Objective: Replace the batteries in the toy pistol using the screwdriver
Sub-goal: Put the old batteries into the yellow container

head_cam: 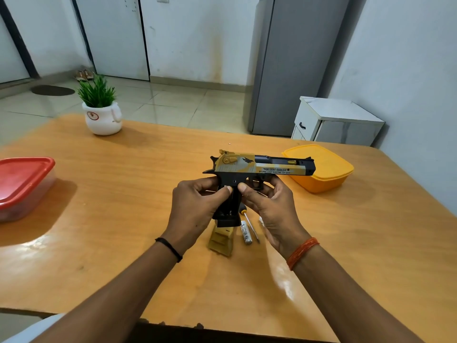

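Now, left hand [195,201]: fingers grip the toy pistol [259,167] by its handle;
right hand [268,203]: fingers grip its trigger part;
screwdriver [249,224]: lies on table [123,194]

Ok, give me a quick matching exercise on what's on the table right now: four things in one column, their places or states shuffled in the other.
Things:
1. toy pistol
2. screwdriver
3. red-lidded box
4. potted plant

States:
A. far left corner of the table
B. lying beside a loose battery
C. held up by both hands
D. left table edge

Pairs: 1-C, 2-B, 3-D, 4-A
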